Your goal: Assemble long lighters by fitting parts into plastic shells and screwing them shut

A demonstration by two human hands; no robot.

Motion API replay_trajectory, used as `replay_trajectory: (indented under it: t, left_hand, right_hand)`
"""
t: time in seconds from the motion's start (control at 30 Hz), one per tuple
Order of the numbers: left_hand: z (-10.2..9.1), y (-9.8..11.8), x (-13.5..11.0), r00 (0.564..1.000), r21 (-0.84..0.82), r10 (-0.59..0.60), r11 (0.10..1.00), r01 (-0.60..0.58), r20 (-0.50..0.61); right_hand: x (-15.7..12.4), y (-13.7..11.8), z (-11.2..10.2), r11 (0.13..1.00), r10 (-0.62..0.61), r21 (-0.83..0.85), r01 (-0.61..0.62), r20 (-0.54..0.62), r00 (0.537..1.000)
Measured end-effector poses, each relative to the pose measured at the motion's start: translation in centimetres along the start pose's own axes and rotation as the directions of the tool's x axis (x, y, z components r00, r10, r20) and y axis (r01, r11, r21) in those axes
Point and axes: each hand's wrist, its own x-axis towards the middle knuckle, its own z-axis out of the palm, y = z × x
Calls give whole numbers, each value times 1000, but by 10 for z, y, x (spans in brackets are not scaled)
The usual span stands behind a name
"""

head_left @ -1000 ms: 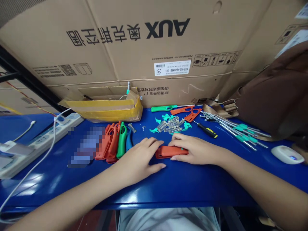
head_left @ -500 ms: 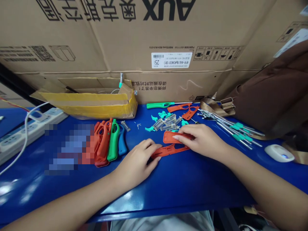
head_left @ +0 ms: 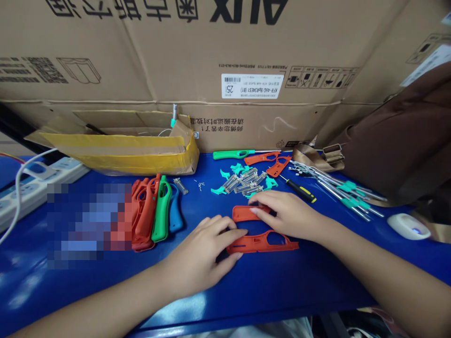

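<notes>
My left hand (head_left: pixel 202 253) pinches the left end of a red lighter casing half (head_left: pixel 257 242), its hollow inner side facing up and its trigger loop to the right. Just behind it, my right hand (head_left: pixel 287 213) has its thumb and fingers closed on a second red lighter casing half (head_left: pixel 243 213), smooth side up; its right part is hidden under the hand. The two halves lie apart, roughly parallel. Behind my right hand are clear fuel tanks (head_left: pixel 248 180) among turquoise triggers (head_left: pixel 219 190). A screwdriver (head_left: pixel 301 190) with a black and yellow handle lies beyond my right wrist.
Left stand red, green (head_left: pixel 161 213) and blue lighter casings, by a power strip (head_left: pixel 45 180). Behind them is a yellow-taped carton (head_left: pixel 141 159). A green lighter (head_left: pixel 230 154) and red halves lie at the back. Metal rods (head_left: pixel 338 188) and a white mouse (head_left: pixel 408 225) are right.
The casing half in my left hand has come nearer and away from the other half. My right hand has moved slightly left with its half, uncovering the screwdriver.
</notes>
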Motion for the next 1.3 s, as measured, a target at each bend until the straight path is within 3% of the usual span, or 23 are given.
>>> replay_trajectory:
  t: [0.1,0.23,0.37,0.5,0.6,0.73,0.8,0.87,0.97,1.03,1.2,1.3]
  left_hand:
    - [0,1,0,998,10,8,1000,-7,-60]
    - [-1,0,2,987,-10,6,1000,-8,-160]
    - [1,-3,3,990,14,90,996,-89,-106]
    - [3,-7,3,990,35,119,993,-117,-75]
    - [4,-8,3,989,47,93,995,-89,-112]
    - [4,-6,3,987,51,47,998,-40,-153]
    - [3,-6,3,986,50,26,999,-18,-165]
    - [3,-6,3,985,48,1,999,7,-174]
    - [3,-7,3,982,43,-34,998,43,-185]
    - [2,-8,4,980,42,-51,997,60,-194]
    - [-2,-8,5,980,48,-91,994,101,-179]
    - [-3,-7,5,982,64,-104,991,115,-159]
  right_hand:
    - [-1,-4,2,999,-52,3,52,24,998]
    - [0,-4,-4,996,-69,-62,62,-111,991]
    - [2,10,-13,974,92,-185,-131,-207,974]
    - [2,29,-26,852,329,-356,-384,-206,922]
    - [1,43,-42,670,499,-492,-556,-256,828]
    - [-4,62,-65,432,776,-483,-761,-230,587]
    - [-6,70,-72,395,823,-472,-788,-199,532]
    - [-8,76,-77,381,842,-461,-801,-184,506]
    - [-9,78,-81,379,836,-435,-817,-218,503]
    - [-9,76,-83,399,807,-413,-819,-266,527]
    - [-9,68,-82,548,628,-394,-738,-389,674]
    - [-6,63,-76,745,368,-355,-566,-489,791]
